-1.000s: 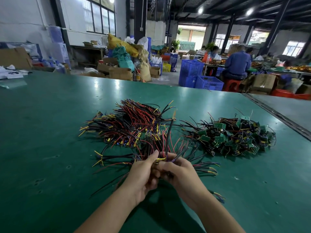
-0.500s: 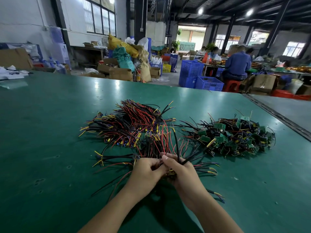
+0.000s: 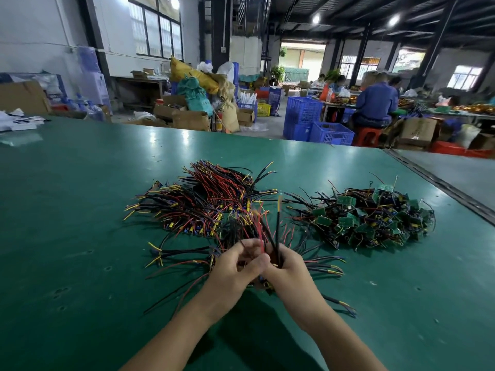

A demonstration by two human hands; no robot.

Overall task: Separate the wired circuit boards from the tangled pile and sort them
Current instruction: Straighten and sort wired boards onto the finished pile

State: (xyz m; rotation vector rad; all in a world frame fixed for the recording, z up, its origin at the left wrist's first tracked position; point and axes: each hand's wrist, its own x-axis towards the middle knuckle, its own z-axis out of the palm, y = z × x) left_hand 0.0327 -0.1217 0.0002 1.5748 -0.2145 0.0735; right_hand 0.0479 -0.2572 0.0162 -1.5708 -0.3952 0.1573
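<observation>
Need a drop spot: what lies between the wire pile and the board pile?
Head view: stray black wires cross the table between wire pile and board pile.

Big workshop hall w/ white walls (image 3: 32, 36), dark steel roof beams (image 3: 375, 12) & lit round ceiling lamps (image 3: 316, 19); tall multi-pane window (image 3: 158, 36) far left, smaller windows (image 3: 464, 77) far right, open doorway (image 3: 302, 60) back centre. Green counter (image 3: 80, 196) fills the near half, a grey one (image 3: 460, 172) abutting at right. Beyond its far edge: cardboard boxes (image 3: 190, 120), yellow sack (image 3: 192, 76), green sack (image 3: 198, 95), blue crates (image 3: 302, 116), concrete floor (image 3: 270, 132), & far right a person in blue (image 3: 375, 103) seated on a red stool (image 3: 368, 135).
</observation>
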